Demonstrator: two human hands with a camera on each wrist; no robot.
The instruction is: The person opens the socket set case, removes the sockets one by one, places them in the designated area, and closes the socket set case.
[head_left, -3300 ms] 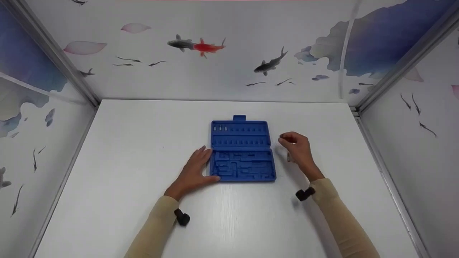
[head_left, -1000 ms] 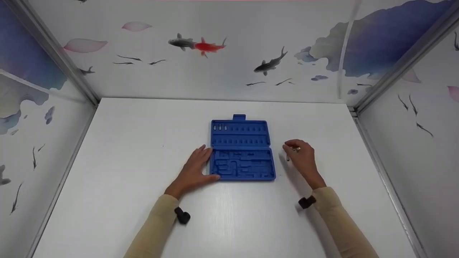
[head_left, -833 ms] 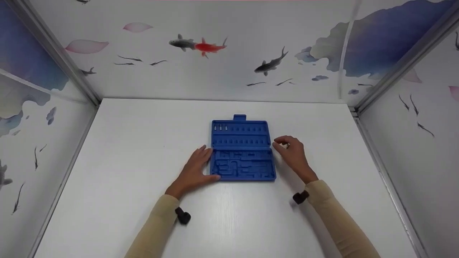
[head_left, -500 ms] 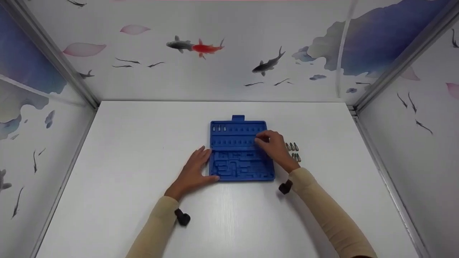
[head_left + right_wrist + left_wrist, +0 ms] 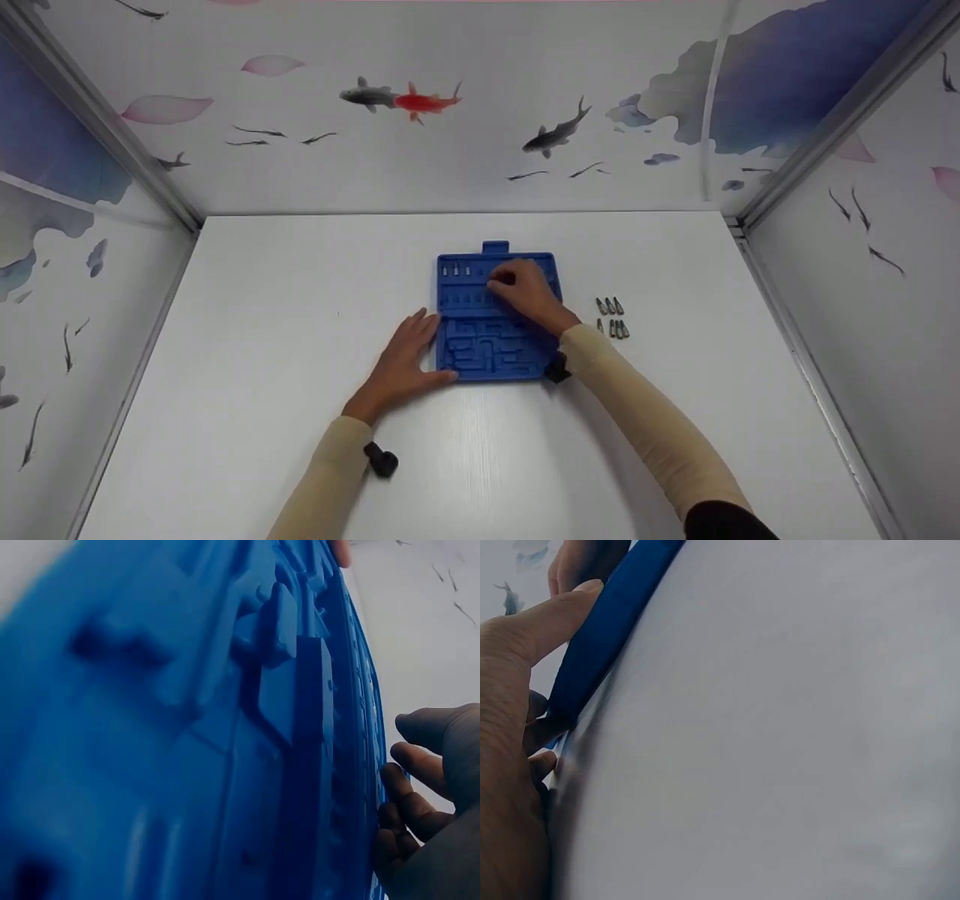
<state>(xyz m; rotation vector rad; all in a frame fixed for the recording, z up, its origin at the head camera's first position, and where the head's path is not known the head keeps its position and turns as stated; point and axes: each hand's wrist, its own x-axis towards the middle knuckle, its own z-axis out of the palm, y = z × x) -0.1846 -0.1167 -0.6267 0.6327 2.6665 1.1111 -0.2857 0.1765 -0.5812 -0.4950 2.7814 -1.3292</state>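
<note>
A blue plastic bit case lies open on the white table, its lid half at the back. Three silver bits stand in the lid's upper left slots. My left hand steadies the case at its left side, thumb on the near corner and fingers along the edge. Over the lid, my right hand holds thumb and forefinger in a pinch on a small screwdriver bit, which the fingers hide. The right wrist view shows the moulded recesses of the case close up, with curled fingers beside the lid.
Several loose screwdriver bits lie in two short rows to the right of the case. A latch tab sticks out from the far edge of the lid. Printed wall panels enclose the table at the back and sides.
My right hand has moved left from beside the loose bits to over the middle of the lid, uncovering both rows. The left hand keeps its place on the case.
</note>
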